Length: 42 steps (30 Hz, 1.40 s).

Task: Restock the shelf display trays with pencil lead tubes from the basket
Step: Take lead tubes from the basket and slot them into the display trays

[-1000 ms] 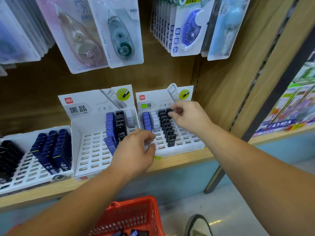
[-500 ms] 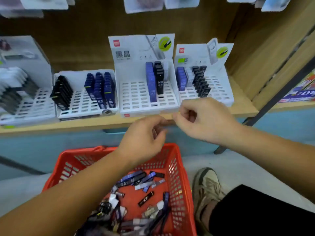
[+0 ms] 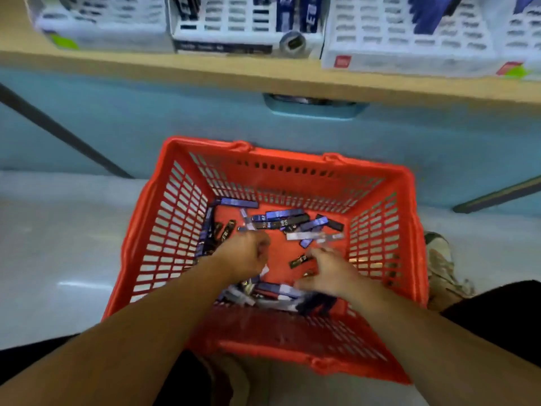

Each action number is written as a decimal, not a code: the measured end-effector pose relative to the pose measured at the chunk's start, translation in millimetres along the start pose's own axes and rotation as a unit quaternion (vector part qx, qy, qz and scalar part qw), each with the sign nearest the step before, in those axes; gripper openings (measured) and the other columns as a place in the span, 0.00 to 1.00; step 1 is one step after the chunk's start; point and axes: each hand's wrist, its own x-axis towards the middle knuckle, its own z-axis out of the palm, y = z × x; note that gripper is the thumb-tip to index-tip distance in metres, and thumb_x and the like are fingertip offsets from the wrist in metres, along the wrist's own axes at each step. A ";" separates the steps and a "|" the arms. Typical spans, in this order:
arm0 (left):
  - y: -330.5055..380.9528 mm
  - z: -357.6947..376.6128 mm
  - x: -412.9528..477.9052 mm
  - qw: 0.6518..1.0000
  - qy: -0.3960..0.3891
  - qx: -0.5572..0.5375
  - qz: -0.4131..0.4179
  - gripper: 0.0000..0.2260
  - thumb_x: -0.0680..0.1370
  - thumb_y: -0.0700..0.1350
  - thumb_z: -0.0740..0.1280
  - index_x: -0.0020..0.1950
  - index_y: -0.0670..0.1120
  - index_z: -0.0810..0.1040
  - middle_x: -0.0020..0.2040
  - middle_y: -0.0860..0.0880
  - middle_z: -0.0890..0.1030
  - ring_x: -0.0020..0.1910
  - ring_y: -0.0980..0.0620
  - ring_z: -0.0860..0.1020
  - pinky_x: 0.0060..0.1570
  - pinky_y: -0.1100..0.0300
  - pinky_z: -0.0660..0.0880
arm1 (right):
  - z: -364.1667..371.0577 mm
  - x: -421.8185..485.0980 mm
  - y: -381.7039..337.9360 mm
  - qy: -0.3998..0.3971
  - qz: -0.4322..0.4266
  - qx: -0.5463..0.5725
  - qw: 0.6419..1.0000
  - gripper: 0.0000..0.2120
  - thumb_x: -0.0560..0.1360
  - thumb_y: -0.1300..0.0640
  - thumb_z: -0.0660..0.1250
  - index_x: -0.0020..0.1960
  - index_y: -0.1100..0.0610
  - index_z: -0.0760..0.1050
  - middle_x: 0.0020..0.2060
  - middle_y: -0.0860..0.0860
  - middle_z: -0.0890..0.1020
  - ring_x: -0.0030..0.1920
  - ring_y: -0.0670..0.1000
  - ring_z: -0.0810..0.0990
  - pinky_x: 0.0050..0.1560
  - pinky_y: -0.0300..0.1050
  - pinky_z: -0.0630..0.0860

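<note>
Head view (the only view; motion blur is present, heaviest round the right hand). The pencil lead tubes (image 3: 281, 221) are found loose on the bottom of the red basket (image 3: 287, 155), which stands on the floor (image 3: 58, 244) below the shelf (image 3: 175, 68). One cluster lies toward the far wall, a few lie along the left wall, and a further heap lies near the front under the wrists. Most are dark blue or black; one pale tube (image 3: 310, 236) lies crosswise near the middle. The display trays (image 3: 409, 33) are seen only at the top edge, on the shelf, well apart from both hands. Handling is judged as follows: the tubes are small, flat, rigid plastic, very light and probably slick, so they are likely to slide or scatter when nudged. A pinch across the two long flat faces, near mid-length, is judged best, with several gathered side by side per trip. The left hand (image 3: 248, 256) is inside the basket with fingers curled under, knuckles up. A pale sliver shows at its lower edge, but whether a tube is gripped cannot be told. The right hand (image 3: 328, 271) is low over the front heap, fingers loosely spread with the thumb out to the side. Nothing is seen held, and contact with the tubes cannot be confirmed through the blur.
</note>
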 end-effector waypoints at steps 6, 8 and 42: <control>-45.8 4.8 -13.4 0.985 -0.086 0.146 0.017 0.40 0.71 0.64 0.74 0.79 0.54 0.67 0.79 0.49 0.65 0.77 0.45 0.64 0.74 0.46 0.67 | 8.7 3.7 -8.6 -0.028 -0.031 -0.200 0.979 0.62 0.51 0.23 0.77 0.77 0.43 0.55 0.70 0.48 0.59 0.72 0.54 0.59 0.67 0.56 0.70; -57.9 3.5 -15.6 0.975 -0.112 0.190 -0.002 0.51 0.66 0.70 0.76 0.83 0.56 0.57 0.83 0.51 0.53 0.81 0.44 0.54 0.78 0.43 0.59 | 14.8 7.8 -9.3 -0.002 -0.057 -0.233 0.971 0.57 0.55 0.23 0.75 0.75 0.44 0.57 0.68 0.49 0.61 0.70 0.55 0.62 0.65 0.56 0.71; -60.8 25.3 42.2 0.963 0.056 0.040 -0.260 0.37 0.70 0.62 0.75 0.69 0.46 0.63 0.66 0.41 0.71 0.67 0.39 0.72 0.64 0.43 0.75 | -7.3 62.8 -24.8 0.154 0.092 0.033 0.983 0.37 0.68 0.37 0.79 0.67 0.49 0.63 0.61 0.50 0.78 0.62 0.57 0.78 0.63 0.55 0.74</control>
